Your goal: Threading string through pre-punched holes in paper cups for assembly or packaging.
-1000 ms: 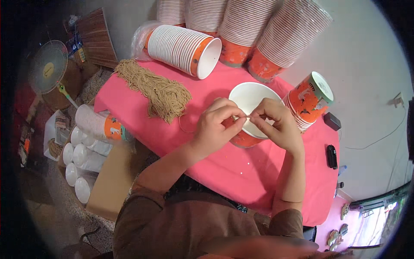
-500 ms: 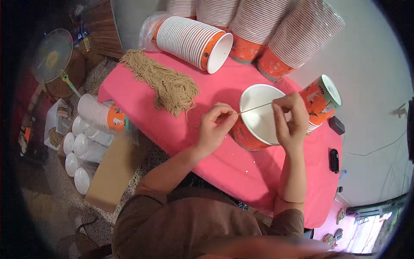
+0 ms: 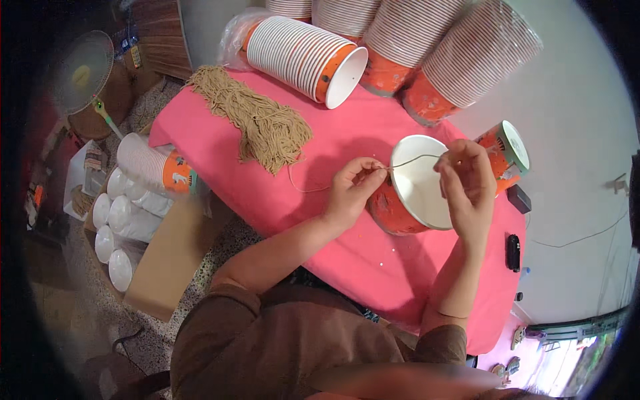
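Observation:
My left hand [image 3: 357, 190] pinches a thin tan string [image 3: 415, 160] just by the left rim of a large orange paper bucket [image 3: 385, 212] with a white inside. From that pinch the string crosses above the bucket's mouth in a slack curve to my right hand [image 3: 469, 190]. The right fingers are bent round the string's other end, partly hiding it. On the left of the table lies a bundle of tan yarn [image 3: 263, 130]. A loose strand [image 3: 308, 191] runs from it to my left hand.
A pink-covered table [image 3: 347, 257] carries a stack of buckets on its side [image 3: 293, 57], tall wrapped stacks [image 3: 480, 53], an upturned bucket [image 3: 500, 153], a small black box [image 3: 520, 198] and a black object [image 3: 513, 253]. An open carton [image 3: 160, 260] of white cups stands on the floor, left.
The string between my hands has gone from taut to slack and curved. Both hands have shifted slightly right in the picture, and the right fingers have opened a little.

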The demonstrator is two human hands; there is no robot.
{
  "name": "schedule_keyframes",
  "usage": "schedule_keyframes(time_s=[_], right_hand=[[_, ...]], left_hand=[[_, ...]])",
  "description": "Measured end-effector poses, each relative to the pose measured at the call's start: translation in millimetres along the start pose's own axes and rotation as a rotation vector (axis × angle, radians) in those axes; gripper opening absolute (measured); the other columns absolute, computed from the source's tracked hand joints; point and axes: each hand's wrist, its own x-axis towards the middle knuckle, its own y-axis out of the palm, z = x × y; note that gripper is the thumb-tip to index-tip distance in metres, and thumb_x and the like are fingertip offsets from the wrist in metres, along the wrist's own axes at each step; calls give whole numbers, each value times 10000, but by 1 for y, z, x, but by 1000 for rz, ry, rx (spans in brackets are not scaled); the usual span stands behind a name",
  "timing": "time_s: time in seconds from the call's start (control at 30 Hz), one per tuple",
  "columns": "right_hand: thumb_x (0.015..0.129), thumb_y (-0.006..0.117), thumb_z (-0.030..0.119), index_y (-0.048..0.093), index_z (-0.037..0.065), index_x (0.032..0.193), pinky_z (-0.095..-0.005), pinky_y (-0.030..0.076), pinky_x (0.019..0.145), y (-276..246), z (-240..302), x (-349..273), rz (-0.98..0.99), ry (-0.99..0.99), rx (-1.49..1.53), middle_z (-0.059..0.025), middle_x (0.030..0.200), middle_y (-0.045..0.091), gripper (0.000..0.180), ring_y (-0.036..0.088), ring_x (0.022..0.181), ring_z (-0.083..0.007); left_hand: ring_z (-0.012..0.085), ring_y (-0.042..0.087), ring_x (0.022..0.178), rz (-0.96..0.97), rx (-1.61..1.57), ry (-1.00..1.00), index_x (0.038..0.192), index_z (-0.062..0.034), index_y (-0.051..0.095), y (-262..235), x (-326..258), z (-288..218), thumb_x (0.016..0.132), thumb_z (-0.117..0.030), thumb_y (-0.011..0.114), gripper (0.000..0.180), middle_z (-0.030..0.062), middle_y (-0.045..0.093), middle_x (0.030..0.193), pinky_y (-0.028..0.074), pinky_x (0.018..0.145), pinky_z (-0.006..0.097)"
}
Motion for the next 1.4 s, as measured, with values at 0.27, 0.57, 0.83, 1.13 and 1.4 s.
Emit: schedule_keyframes(time_s=[0.27, 0.57, 0.83, 1.13, 1.4], right_hand=[[718, 704, 81, 644, 72, 971, -389, 461, 611, 7, 16, -10, 233, -243, -881, -110, 823, 619, 260, 609, 706, -284], [748, 657, 14, 606, 30, 1107, -399, 507, 720, -2, 9, -1, 458, 29, -553, -162, 1128, 614, 363, 652, 805, -325], [772, 641, 45, 643, -1, 889, -406, 492, 647, 1, -14, 1, 427, 90, -543, -182, 861, 648, 126, 632, 718, -343], [738, 623, 55, 571, 17, 814, -426, 463, 589, 14, -2, -2, 343, -179, -634, -151, 770, 586, 101, 592, 654, -346], [729, 625, 85, 537, 25, 803, -437, 452, 571, 24, -6, -7, 340, -283, -642, -150, 738, 557, 130, 568, 628, -357]], left_hand=[[52, 525, 848, 85, 36, -98, 986, -52, 612, 1, 0, 1, 890, -77, 611, 99, -29, 598, 917, 428, 786, 216], [54, 562, 869, 183, 71, -18, 984, -20, 598, 4, -3, -8, 914, -80, 602, 92, -11, 619, 927, 459, 782, 216], [55, 566, 853, 184, 4, -31, 980, -20, 623, 3, -3, 0, 920, -102, 612, 102, -4, 632, 910, 463, 772, 215], [48, 550, 811, 148, 47, -19, 919, -23, 595, 2, -5, -1, 878, -33, 602, 42, -16, 608, 850, 454, 735, 215], [71, 564, 790, 46, 147, 6, 921, -17, 584, 12, -6, -4, 845, -2, 615, 83, 5, 608, 834, 473, 711, 238]])
